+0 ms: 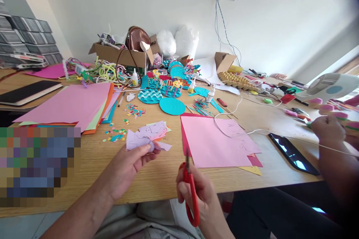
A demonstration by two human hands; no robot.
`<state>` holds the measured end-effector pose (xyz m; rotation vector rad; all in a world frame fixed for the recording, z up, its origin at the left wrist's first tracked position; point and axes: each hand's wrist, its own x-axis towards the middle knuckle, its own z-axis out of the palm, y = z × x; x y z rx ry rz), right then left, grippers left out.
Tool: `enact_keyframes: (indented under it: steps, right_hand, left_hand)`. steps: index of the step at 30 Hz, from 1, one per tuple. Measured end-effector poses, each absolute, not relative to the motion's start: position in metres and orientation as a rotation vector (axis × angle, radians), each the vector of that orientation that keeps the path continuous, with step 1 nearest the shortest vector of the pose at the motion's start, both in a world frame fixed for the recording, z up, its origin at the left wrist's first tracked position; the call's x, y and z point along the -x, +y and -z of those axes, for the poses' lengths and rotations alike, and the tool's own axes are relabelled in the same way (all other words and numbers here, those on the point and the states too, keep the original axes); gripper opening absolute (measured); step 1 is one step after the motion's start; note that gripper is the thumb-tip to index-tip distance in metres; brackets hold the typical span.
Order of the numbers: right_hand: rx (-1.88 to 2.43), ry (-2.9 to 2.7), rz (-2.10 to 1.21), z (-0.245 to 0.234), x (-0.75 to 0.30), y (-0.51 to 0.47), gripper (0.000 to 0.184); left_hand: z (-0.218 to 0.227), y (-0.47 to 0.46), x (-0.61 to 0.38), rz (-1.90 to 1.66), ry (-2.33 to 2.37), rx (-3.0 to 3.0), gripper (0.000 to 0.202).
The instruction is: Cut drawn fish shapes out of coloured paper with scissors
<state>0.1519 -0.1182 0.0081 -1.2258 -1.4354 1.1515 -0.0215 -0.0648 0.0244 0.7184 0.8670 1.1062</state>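
My left hand [127,166] is closed on a lilac paper cut-out [138,141], held just above the wooden table [157,173] near its front edge. More lilac and pink paper shapes [154,130] lie just behind it. My right hand [200,190] grips red-handled scissors [190,190], blades pointing up and closed, a little right of the cut-out. A pink paper sheet [213,142] with pencil outlines lies on the table to the right of the scissors.
A stack of coloured paper [73,106] lies at left, confetti bits [117,134] beside it. Turquoise paper crafts [168,89], glue bottles [135,77] and cardboard boxes [123,54] crowd the back. A phone [293,154] lies at right, where another person's hand [328,130] works.
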Motion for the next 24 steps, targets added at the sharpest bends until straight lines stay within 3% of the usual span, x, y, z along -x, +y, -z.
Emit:
enact_keyframes:
  steps: [2, 4, 7, 11, 16, 18, 24]
  right_hand:
    - [1.298, -1.348, -0.907, -0.004, -0.155, -0.119, 0.024]
    - [1.325, -1.302, -0.770, 0.002, -0.154, -0.117, 0.023]
    - [1.312, -1.332, -0.783, 0.010, -0.149, -0.112, 0.028]
    - [1.297, -1.408, -0.827, 0.010, -0.144, -0.102, 0.009]
    - [1.250, -1.345, -0.916, 0.002, -0.155, -0.085, 0.016]
    - [1.249, -1.296, -0.970, -0.001, -0.161, -0.078, 0.020]
    - [1.303, -1.244, -1.039, -0.021, -0.173, -0.055, 0.025]
  left_hand:
    - [-0.026, -0.067, 0.025, -1.072, 0.848, -0.605, 0.011]
    - [-0.027, -0.072, 0.025, -1.014, 0.827, -0.518, 0.010]
    - [-0.026, -0.079, 0.022, -0.951, 0.777, -0.475, 0.010]
    - [-0.026, -0.081, 0.021, -0.895, 0.748, -0.546, 0.011]
    - [-0.041, -0.049, 0.032, -0.810, 0.966, -0.969, 0.020]
    - [-0.047, -0.024, 0.033, -0.635, 1.177, -1.316, 0.022]
    - [-0.036, 0.042, 0.023, -0.288, 1.324, -1.538, 0.018]
